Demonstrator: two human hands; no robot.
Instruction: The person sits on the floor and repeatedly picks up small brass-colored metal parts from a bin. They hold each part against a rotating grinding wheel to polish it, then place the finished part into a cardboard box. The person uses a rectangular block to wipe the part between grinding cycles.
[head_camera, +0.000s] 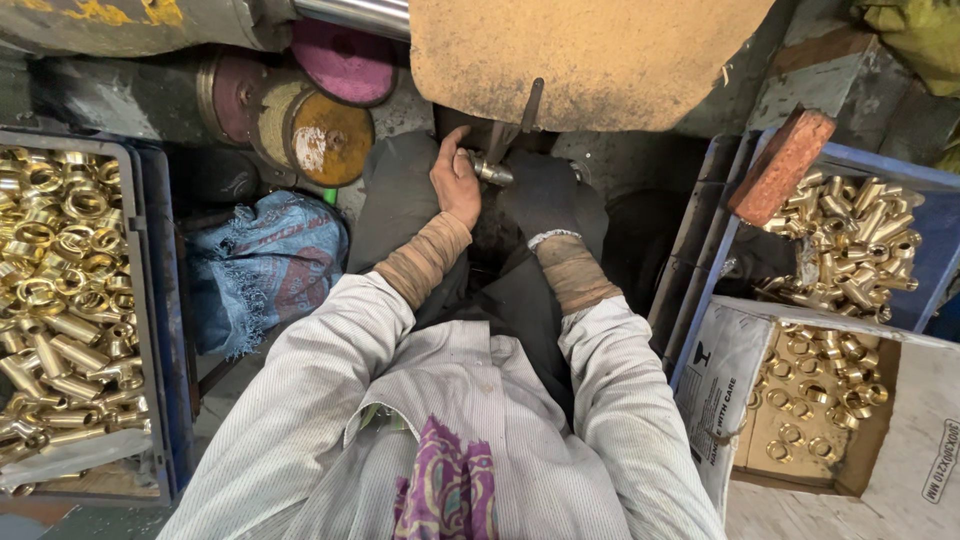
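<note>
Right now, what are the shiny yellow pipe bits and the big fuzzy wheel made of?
The pipe bits look like polished brass: bright gold, mirror glints. The fuzzy wheel seems to be cloth or fibre, tan and matte, with frayed edges. The small piece held against it looks metal, greyer.

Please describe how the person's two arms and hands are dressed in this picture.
Both arms wear pale grey, finely striped shirt sleeves with tan ribbed cuffs at the wrists. The left hand is bare. The right hand wears a dark glove with a thin white edge.

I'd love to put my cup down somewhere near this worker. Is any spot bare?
Hardly. Brass fittings fill the left crate, right crate and cardboard box. A blue cloth covers the floor. Only the box's flap lies bare.
</note>
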